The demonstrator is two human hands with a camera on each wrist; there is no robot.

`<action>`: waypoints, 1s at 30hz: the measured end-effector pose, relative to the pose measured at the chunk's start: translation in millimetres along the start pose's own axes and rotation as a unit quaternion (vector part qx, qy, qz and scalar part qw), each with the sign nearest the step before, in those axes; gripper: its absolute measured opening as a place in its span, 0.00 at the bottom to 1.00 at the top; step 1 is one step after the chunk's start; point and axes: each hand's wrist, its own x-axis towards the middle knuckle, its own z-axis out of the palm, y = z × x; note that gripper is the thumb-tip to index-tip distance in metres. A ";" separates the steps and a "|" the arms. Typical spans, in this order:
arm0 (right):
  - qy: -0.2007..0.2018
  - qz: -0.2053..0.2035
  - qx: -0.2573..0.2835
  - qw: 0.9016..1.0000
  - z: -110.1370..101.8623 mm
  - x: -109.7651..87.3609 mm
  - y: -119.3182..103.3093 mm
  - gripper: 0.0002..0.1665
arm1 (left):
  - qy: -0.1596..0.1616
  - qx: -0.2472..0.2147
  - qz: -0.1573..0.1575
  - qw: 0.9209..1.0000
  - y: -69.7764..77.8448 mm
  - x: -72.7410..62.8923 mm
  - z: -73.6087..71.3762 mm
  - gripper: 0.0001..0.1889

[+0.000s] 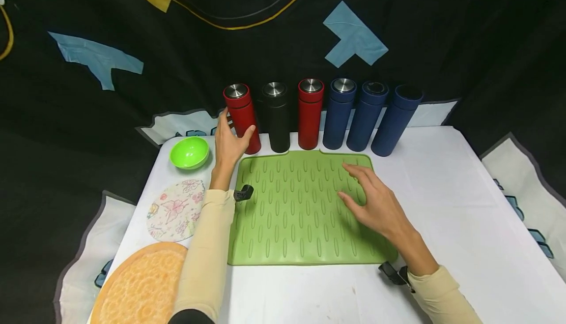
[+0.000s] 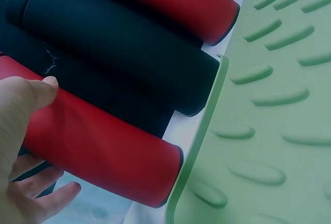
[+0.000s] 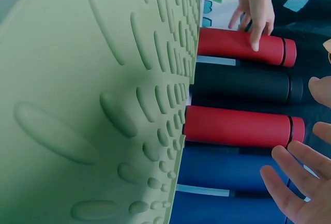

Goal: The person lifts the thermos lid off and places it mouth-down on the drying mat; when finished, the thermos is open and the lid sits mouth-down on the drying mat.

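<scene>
My left hand (image 1: 229, 147) is at the leftmost red bottle (image 1: 242, 117), which stands upright with a silver lid. Its thumb lies over the bottle's front, while the other fingers (image 2: 61, 199) spread loosely along the far side, partly hidden. Over the right part of a green ridged mat (image 1: 287, 216), my right hand (image 1: 376, 206) hovers with parted fingers and holds nothing. Beside the left red bottle stand a black bottle (image 1: 278, 120), a second red bottle (image 1: 310, 117) and three blue bottles, the nearest to them being a silver-lidded blue bottle (image 1: 338, 117).
Left of the mat are a bright green bowl (image 1: 189, 153), a round flowered mat (image 1: 174, 211) and a round tan board (image 1: 141, 289). A black curtain (image 1: 265, 48) hangs right behind the bottles. White cloth covers the table (image 1: 464, 206).
</scene>
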 end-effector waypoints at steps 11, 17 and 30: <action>-0.018 0.012 -0.003 1.000 4.2 -2.3 0.7 0.44 | 0.000 -0.004 -0.023 1.000 -0.6 6.9 7.2 0.46; -0.024 0.011 -0.018 1.000 3.1 3.0 1.1 0.45 | 0.010 -0.012 -0.020 1.000 0.3 4.4 4.2 0.45; -0.024 0.014 -0.020 0.999 -0.3 9.2 -2.4 0.45 | 0.046 -0.060 0.049 0.996 30.5 -20.0 -23.4 0.45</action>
